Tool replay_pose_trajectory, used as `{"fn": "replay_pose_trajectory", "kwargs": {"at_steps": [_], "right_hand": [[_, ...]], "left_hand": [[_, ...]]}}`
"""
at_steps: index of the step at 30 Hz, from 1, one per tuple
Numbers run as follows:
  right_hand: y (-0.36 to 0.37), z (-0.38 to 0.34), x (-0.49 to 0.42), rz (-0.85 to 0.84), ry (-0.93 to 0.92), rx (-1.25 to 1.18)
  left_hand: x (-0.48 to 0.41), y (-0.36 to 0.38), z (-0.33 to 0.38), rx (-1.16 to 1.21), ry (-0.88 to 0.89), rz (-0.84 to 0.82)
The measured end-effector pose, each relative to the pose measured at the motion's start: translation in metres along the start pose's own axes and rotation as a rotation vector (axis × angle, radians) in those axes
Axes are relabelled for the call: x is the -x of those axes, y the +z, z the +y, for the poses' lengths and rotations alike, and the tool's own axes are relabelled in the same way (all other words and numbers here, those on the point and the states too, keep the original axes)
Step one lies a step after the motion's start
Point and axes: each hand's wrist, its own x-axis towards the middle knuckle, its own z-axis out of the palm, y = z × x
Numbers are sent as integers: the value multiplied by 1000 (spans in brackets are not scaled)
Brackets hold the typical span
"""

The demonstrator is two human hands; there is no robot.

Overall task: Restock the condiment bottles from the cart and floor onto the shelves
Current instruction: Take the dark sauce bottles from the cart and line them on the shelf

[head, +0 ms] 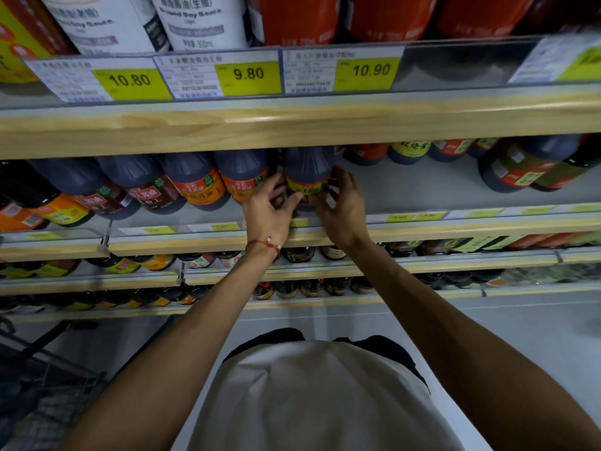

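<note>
Taking the yellow-labelled bottle (307,170) as my marker, I read outward from it. Far down and to its left sits the wire cart (48,379), too dark and blurred for me to tell what it holds. Just left of the bottle, on the same shelf (406,187), stands a row of dark bottles (195,183) with red and orange labels, the nearest almost touching it. My left hand (268,209) lies against the bottle's lower left side with its fingers spread and fairly straight, steadying rather than clasping. The bottle itself stands near the shelf's front lip, its neck hidden behind the board above. It looks full of dark sauce to the shoulder, so I judge it heavy for its size, with a stiff body and a smooth, possibly slippery skin. The labelled waist is the best place to hold it, with a hand low for support. My right hand (343,203) curls round the bottle's right side, thumb high and fingers tucked low. Right of the bottle the shelf runs bare, then more dark bottles (510,170) stand well apart.
</note>
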Motion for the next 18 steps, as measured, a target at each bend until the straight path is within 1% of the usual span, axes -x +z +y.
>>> {"fn": "replay_pose_trajectory", "kwargs": {"at_steps": [7,11,15,18], "right_hand": [[5,6,-10,-21,14,-93],[15,4,-16,-3,0,-105],[20,5,-17,19,-21,-91],[20,4,-17,26,-38,-82]], "left_hand": [[3,3,-11,54,30,137],[2,0,-9,-54,83,232],[2,-2,-10,-52,94,266],[2,-5,-13,-42,64,270]]}}
